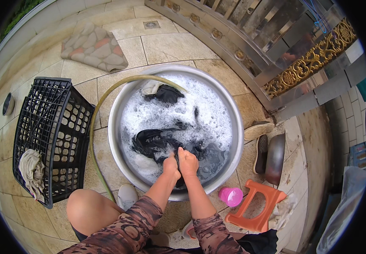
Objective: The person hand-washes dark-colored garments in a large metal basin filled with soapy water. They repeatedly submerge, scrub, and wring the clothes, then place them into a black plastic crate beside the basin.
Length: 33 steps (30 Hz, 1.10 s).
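Observation:
A large round metal basin of sudsy water stands on the tiled floor before me. Both of my hands are over its near half, side by side. My left hand and my right hand are closed on a dark wet cloth, part of which spreads to the left in the suds. Another black cloth and a whitish one lie at the basin's far side. A yellow-green hose curves over the left rim, its end in the foam.
Left lies a black plastic crate with a pale rag on it. A folded mat lies beyond. To the right are a pink cup, an orange plastic stool, shoes and a metal bowl. A metal gate stands behind.

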{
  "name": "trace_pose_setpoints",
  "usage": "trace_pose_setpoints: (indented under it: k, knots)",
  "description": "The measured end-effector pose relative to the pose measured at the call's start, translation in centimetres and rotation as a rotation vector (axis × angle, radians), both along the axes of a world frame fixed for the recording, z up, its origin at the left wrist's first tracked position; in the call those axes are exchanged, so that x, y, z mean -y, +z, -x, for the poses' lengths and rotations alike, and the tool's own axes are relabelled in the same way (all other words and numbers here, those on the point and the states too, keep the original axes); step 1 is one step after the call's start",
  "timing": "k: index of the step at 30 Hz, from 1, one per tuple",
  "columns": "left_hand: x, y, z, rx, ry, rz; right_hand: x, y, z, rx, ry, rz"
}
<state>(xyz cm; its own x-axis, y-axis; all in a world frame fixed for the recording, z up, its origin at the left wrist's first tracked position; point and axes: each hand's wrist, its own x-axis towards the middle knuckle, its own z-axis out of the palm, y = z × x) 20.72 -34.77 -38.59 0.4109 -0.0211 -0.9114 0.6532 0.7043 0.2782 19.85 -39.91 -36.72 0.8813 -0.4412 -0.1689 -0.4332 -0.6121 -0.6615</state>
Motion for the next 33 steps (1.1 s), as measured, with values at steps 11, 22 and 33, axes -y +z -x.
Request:
trace_pose_setpoints:
  k: [11,22,33]
  knots:
    - [1.1,0.7,0.3,0.106,-0.084,-0.141,1.6,0.3,1.0,-0.237,0.061,-0.467]
    - [-3.0,-3.3,0.4,0.068,0.206,0.256,0.7,1.4,2.5,0.017,0.063,0.181]
    - [-3.3,0.1,-0.9,0.096,0.086,0.164,-2.7,1.9,0.8,-0.134,0.257,0.234]
